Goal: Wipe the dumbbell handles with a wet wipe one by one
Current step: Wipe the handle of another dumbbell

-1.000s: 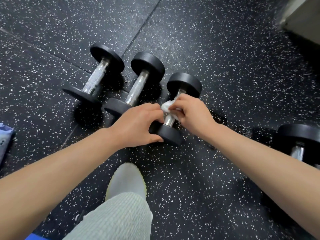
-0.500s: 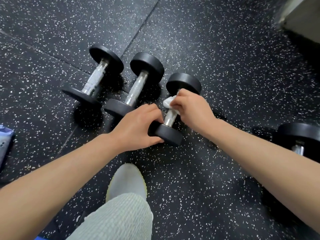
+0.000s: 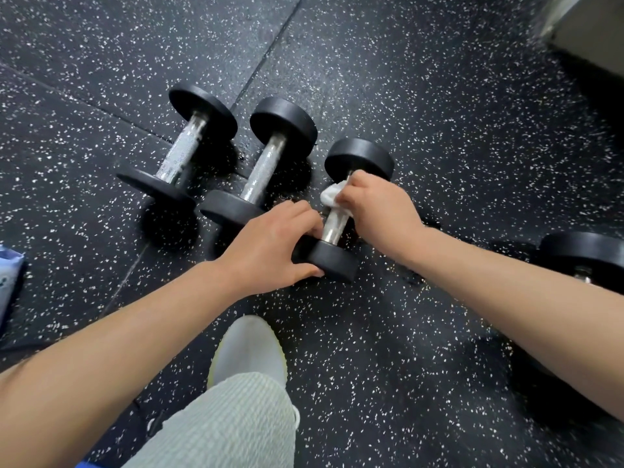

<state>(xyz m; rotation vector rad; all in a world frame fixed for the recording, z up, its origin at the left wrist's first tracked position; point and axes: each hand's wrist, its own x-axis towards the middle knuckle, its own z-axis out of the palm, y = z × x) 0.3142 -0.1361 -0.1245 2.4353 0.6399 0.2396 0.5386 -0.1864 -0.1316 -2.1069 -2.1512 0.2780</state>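
Chrome handle mid-wipe: right hand grip pinches the wipe round it; left hand clasps the near plate. Next, probably stroke down toward that plate.

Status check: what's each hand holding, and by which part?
Left hand grips the near head of the row's right-hand dumbbell. Right hand holds the wet wipe wrapped round that dumbbell's handle, toward the far head.

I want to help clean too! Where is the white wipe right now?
Head view, centre: the wet wipe is pinched in the right hand against the handle of the third dumbbell from the left.
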